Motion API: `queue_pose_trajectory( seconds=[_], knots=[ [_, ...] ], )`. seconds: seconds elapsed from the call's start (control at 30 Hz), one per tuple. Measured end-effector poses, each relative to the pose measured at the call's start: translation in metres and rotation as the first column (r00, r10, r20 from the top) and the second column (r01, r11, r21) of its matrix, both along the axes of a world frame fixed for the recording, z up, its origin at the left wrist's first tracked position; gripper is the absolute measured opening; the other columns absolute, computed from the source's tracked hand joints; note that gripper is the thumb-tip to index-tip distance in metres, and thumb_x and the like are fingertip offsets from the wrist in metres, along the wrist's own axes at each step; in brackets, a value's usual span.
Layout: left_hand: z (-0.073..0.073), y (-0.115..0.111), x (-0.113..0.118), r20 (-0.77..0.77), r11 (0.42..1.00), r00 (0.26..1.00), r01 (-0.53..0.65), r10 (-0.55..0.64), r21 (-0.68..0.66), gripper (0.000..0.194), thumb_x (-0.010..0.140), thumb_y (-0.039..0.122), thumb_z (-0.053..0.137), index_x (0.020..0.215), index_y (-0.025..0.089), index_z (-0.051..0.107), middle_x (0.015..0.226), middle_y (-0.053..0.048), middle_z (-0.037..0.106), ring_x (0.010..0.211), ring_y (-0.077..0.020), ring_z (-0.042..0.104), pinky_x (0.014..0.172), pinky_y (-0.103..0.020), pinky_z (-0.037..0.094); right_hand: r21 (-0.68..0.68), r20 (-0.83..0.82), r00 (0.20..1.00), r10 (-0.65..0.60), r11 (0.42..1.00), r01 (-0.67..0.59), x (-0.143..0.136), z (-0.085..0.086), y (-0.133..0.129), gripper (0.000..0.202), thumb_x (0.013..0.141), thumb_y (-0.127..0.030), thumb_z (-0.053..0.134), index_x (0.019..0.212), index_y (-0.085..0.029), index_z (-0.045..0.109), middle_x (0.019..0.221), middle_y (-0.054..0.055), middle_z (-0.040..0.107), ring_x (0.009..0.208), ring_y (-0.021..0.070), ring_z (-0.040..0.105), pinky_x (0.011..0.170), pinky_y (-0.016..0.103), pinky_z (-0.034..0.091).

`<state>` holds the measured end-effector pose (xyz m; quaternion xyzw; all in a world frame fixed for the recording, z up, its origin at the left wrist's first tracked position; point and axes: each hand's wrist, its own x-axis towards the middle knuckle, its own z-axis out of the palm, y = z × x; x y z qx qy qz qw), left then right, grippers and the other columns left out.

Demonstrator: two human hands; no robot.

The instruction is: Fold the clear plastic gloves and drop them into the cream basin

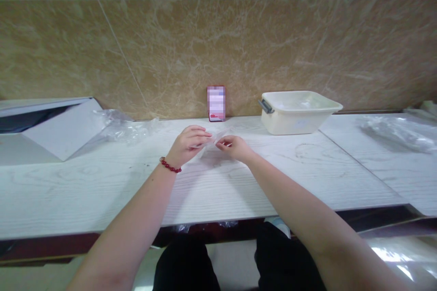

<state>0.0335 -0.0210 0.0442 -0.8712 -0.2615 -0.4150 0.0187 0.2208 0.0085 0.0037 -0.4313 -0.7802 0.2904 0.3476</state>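
Over the middle of the white table, my left hand (191,144) and my right hand (234,147) are close together. Between them is a small clear plastic bag (209,144). The fingers of my left hand are closed on its left side, with a red bead bracelet at the wrist. My right hand pinches its right edge with thumb and forefinger. Whether anything is inside the plastic is too faint to tell. Just behind the hands a phone (216,103) stands upright against the wall, its screen blurred.
A white bin (290,120) with a grey handle stands at the back right. On the far left is an open white box (64,132), with crumpled clear plastic (124,128) beside it. More clear plastic (403,132) lies far right. The table's front edge runs below my forearms.
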Motion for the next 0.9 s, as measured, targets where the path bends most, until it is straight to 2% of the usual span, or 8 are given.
queue_pose_trajectory(
  seconds=[0.07, 0.17, 0.27, 0.33, 0.43, 0.6, 0.8, 0.9],
  knots=[
    [0.0, -0.002, 0.004, -0.019, 0.999, 0.999, 0.031, -0.032, -0.032, 0.014, 0.072, 0.025, 0.054, 0.081, 0.025, 0.064, 0.084, -0.004, 0.065, 0.087, -0.0163, 0.055, 0.079, -0.035, 0.042, -0.017, -0.031, 0.988, -0.152, 0.988, 0.151, 0.001, -0.002, 0.005, 0.02, 0.065, -0.033, 0.056, 0.076, -0.016, 0.059, 0.069, 0.002, 0.06, 0.061, 0.0116, 0.053, 0.059, 0.025, 0.04],
    [-0.001, -0.004, 0.011, -0.046, 0.985, 0.991, 0.122, -0.128, -0.118, 0.013, 0.073, 0.025, 0.052, 0.078, 0.022, 0.064, 0.076, -0.004, 0.066, 0.077, -0.0145, 0.058, 0.073, -0.031, 0.045, -0.004, -0.188, 0.941, -0.282, 0.958, 0.287, 0.007, 0.001, 0.008, 0.048, 0.057, -0.034, 0.063, 0.099, -0.014, 0.049, 0.088, 0.007, 0.058, 0.074, 0.0145, 0.054, 0.065, 0.028, 0.042],
    [-0.004, -0.006, 0.013, -0.052, 0.972, 0.993, 0.088, -0.102, -0.218, 0.016, 0.074, 0.027, 0.05, 0.079, 0.021, 0.064, 0.075, -0.005, 0.066, 0.072, -0.014, 0.059, 0.069, -0.028, 0.046, 0.056, -0.336, 0.931, -0.143, 0.984, 0.171, 0.016, 0.011, 0.006, 0.061, 0.056, -0.032, 0.064, 0.111, -0.019, 0.041, 0.114, 0.01, 0.046, 0.097, 0.0174, 0.048, 0.069, 0.028, 0.043],
    [-0.006, -0.006, 0.012, -0.034, 0.96, 0.999, 0.002, -0.012, -0.281, 0.018, 0.074, 0.03, 0.05, 0.08, 0.022, 0.064, 0.076, -0.004, 0.066, 0.071, -0.0141, 0.059, 0.067, -0.027, 0.047, 0.077, -0.352, 0.936, -0.008, 0.996, 0.037, 0.021, 0.019, 0.005, 0.044, 0.06, -0.031, 0.061, 0.101, -0.021, 0.048, 0.118, 0.007, 0.044, 0.104, 0.0182, 0.044, 0.067, 0.026, 0.044],
    [-0.009, -0.004, 0.01, 0.029, 0.926, 0.992, -0.104, 0.123, -0.363, 0.02, 0.072, 0.034, 0.052, 0.082, 0.021, 0.064, 0.08, -0.003, 0.066, 0.072, -0.0146, 0.059, 0.066, -0.025, 0.047, 0.022, -0.385, 0.92, 0.073, 0.997, -0.07, 0.026, 0.025, 0.005, 0.019, 0.066, -0.035, 0.055, 0.076, -0.018, 0.053, 0.108, 0.005, 0.052, 0.093, 0.0159, 0.05, 0.057, 0.023, 0.046],
    [-0.012, 0.003, 0.002, 0.104, 0.852, 0.936, -0.254, 0.335, -0.459, 0.023, 0.068, 0.037, 0.056, 0.081, 0.02, 0.064, 0.079, -0.005, 0.065, 0.067, -0.0152, 0.058, 0.06, -0.026, 0.045, -0.133, -0.519, 0.851, -0.084, 0.991, 0.016, 0.027, 0.024, 0.011, 0.024, 0.067, -0.04, 0.054, 0.076, -0.019, 0.045, 0.074, 0.001, 0.058, 0.07, 0.0114, 0.055, 0.044, 0.019, 0.047],
    [-0.016, 0.016, -0.005, 0.417, 0.789, 0.823, -0.06, 0.386, -0.612, 0.027, 0.061, 0.035, 0.063, 0.079, 0.015, 0.059, 0.068, -0.003, 0.061, 0.06, -0.0124, 0.055, 0.061, -0.026, 0.044, -0.196, -0.552, 0.81, -0.199, 0.975, 0.107, 0.03, 0.022, 0.018, 0.027, 0.071, -0.042, 0.05, 0.08, -0.019, 0.043, 0.063, -0.002, 0.055, 0.059, 0.0098, 0.058, 0.04, 0.017, 0.044],
    [-0.016, 0.018, -0.006, 0.468, 0.785, 0.783, -0.041, 0.41, -0.618, 0.026, 0.062, 0.036, 0.062, 0.075, 0.014, 0.058, 0.064, -0.001, 0.059, 0.057, -0.0104, 0.053, 0.058, -0.024, 0.043, -0.218, -0.534, 0.816, -0.224, 0.968, 0.123, 0.03, 0.024, 0.017, 0.026, 0.073, -0.043, 0.047, 0.081, -0.019, 0.043, 0.06, -0.003, 0.054, 0.054, 0.0092, 0.058, 0.039, 0.016, 0.044]
  ],
)
